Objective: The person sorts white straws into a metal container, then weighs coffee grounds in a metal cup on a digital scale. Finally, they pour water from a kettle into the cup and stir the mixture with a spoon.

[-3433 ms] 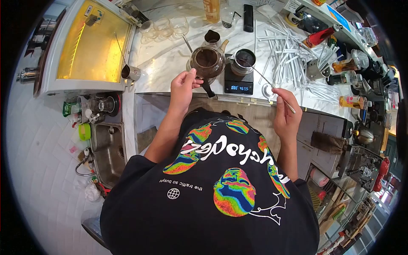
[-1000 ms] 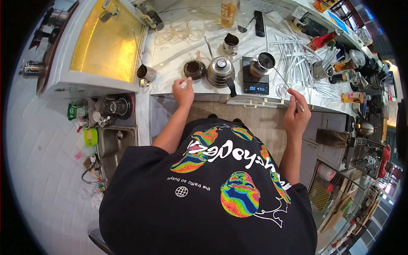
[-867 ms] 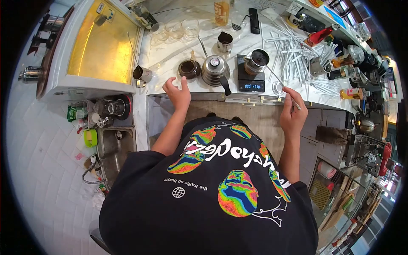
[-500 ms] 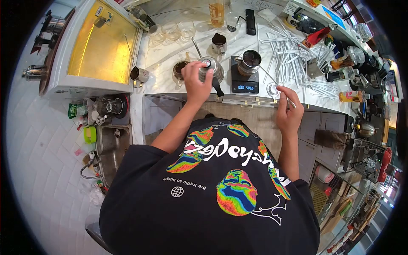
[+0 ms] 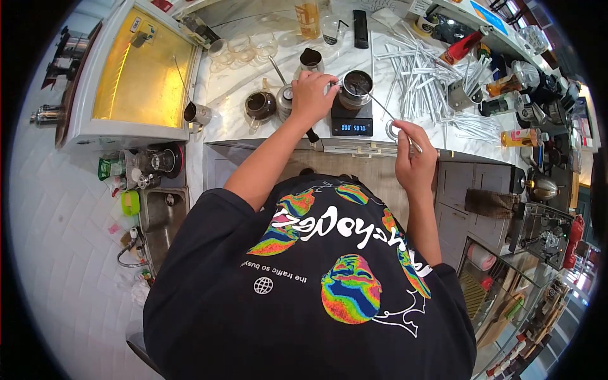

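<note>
A metal cup (image 5: 356, 99) with dark contents stands on a black digital scale (image 5: 352, 127), whose blue display is lit. My left hand (image 5: 312, 97) reaches across the gooseneck kettle (image 5: 285, 101), fingertips closed at the cup's side handle. Part of the kettle is hidden under that hand. Between the fingers of my right hand (image 5: 415, 161) is a long thin bar spoon (image 5: 383, 109), slanting to the cup's rim; its far end is inside the cup. Left of the kettle is a glass server (image 5: 260, 106) of dark liquid, and behind my left hand a steel pitcher (image 5: 311, 58).
Many white wrapped straws (image 5: 415, 79) lie right of the scale. Glass cups (image 5: 240, 47) stand back left, near a metal pitcher (image 5: 197, 114) with a spoon in it. Bottles (image 5: 522, 138) line the right side. A sink (image 5: 164, 221) is at lower left.
My left hand has left the kettle lid and moved right to the metal cup's handle. My right hand still holds the bar spoon in the cup. The view has shifted slightly.
</note>
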A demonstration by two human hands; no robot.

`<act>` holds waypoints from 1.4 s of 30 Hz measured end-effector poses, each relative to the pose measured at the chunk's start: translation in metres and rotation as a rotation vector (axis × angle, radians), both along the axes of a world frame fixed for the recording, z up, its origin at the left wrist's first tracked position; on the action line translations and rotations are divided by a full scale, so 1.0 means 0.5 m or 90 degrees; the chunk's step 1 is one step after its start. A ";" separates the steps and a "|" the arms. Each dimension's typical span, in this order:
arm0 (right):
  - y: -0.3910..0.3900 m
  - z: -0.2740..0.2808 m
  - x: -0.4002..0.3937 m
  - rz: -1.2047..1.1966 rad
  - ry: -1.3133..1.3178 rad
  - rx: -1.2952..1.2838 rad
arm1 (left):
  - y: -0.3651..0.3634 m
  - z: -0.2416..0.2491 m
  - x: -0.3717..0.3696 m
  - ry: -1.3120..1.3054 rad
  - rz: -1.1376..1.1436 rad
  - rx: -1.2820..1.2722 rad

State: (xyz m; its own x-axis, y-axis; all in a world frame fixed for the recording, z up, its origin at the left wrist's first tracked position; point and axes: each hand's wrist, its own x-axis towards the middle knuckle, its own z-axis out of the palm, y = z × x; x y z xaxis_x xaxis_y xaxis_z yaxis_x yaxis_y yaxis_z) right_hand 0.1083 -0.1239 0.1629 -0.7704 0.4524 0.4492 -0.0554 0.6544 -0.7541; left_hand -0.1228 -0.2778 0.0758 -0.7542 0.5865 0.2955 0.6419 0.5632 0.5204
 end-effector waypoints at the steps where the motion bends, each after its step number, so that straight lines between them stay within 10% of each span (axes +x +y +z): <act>1: 0.003 -0.003 -0.003 -0.006 0.004 -0.016 | 0.000 -0.001 -0.001 0.001 0.003 0.003; 42: 0.008 -0.014 0.019 -0.018 0.007 -0.089 | -0.003 -0.026 -0.016 -0.029 -0.011 0.081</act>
